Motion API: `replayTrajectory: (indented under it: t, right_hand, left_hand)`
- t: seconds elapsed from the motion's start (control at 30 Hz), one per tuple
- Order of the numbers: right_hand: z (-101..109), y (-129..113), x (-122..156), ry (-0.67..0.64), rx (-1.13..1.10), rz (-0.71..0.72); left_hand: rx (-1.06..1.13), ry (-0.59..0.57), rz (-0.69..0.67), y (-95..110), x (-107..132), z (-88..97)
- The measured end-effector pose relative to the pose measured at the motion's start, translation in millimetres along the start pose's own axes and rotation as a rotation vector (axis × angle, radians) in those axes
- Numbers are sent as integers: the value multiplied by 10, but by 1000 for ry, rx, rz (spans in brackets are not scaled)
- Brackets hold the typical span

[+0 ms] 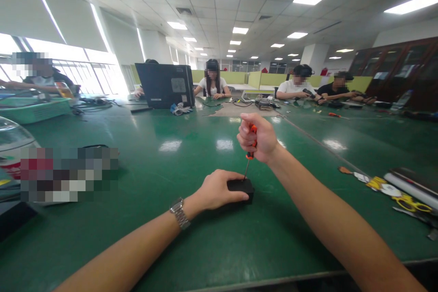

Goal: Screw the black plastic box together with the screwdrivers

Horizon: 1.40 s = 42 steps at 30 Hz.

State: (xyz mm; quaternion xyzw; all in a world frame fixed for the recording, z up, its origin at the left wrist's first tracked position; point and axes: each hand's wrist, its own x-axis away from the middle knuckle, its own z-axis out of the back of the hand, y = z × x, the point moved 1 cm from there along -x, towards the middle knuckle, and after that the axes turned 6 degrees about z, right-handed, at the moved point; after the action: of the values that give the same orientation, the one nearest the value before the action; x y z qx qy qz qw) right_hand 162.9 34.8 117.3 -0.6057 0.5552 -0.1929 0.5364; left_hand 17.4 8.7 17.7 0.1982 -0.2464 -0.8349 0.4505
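Note:
On the green tabletop (pixel 191 155) lies a small black box (pixel 241 186). My left hand (pixel 219 189) grips it, fingers along the far side and thumb along the near side. Wrapped round the orange-and-black handle of a screwdriver (pixel 252 141) is my right hand (pixel 260 137), in a fist above the box. The shaft runs steeply down, and its tip meets the top of the box near the far edge. Whether a screw sits under the tip is too small to tell.
Yellow scissors (pixel 410 203) and other tools lie at the right. A black computer case (pixel 166 86) stands across the table, with gloves (pixel 181 109) beside it. A green basket (pixel 37 112) and a clear plastic container (pixel 13 137) are at left. Several people sit farther back.

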Motion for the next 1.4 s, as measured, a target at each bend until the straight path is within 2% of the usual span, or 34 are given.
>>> replayTrajectory:
  t: [0.37,0.63,0.83,1.13,1.23,1.4]
  right_hand:
    - [63,65,-27,-47,-31,22]
    - [71,81,-33,-183,-21,-29]
    - [117,82,-81,-166,-55,-54]
    - [93,79,-56,-232,-17,-57]
    - [89,100,-61,-241,2,-35]
    - [72,133,-54,-180,19,46]
  left_hand:
    - [-2,24,-23,-7,10,-5]
    - [1,17,-26,-2,0,-3]
    - [-14,21,-25,-8,-5,-12]
    - [-13,14,-29,-11,-10,-10]
    - [-12,14,-36,-9,-9,-10]
    - [-29,32,-42,-14,-4,-19]
